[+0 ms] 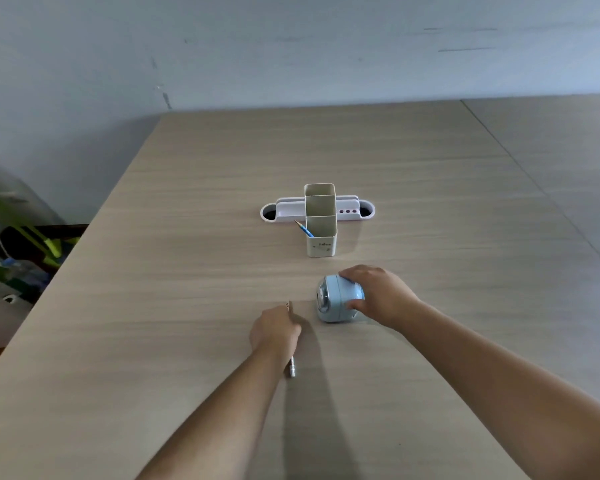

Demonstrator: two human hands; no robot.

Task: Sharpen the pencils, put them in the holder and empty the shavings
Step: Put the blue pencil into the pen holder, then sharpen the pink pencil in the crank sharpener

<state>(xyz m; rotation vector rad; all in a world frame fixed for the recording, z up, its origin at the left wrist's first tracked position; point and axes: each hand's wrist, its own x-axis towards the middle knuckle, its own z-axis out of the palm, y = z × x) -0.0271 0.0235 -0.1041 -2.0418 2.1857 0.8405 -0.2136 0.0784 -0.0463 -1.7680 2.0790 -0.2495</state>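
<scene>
A pale blue rounded sharpener [336, 299] sits on the wooden table [187, 271], and my right hand [378, 292] grips it from the right side. Just left of it, my left hand [274, 330] is closed around a pencil [292, 370]; its metal end shows below the wrist and its tip pokes out above the fingers. Farther back stands a white and beige desk holder [321, 220] with tall square compartments. A blue pencil [304, 229] leans out of the front compartment, point up and to the left.
The holder's low white tray [281, 211] spreads left and right with round wells at both ends. Off the table's left edge are green leaves and dark clutter [18, 247]. A grey wall [291, 46] rises behind the table. A seam runs along the table's right part.
</scene>
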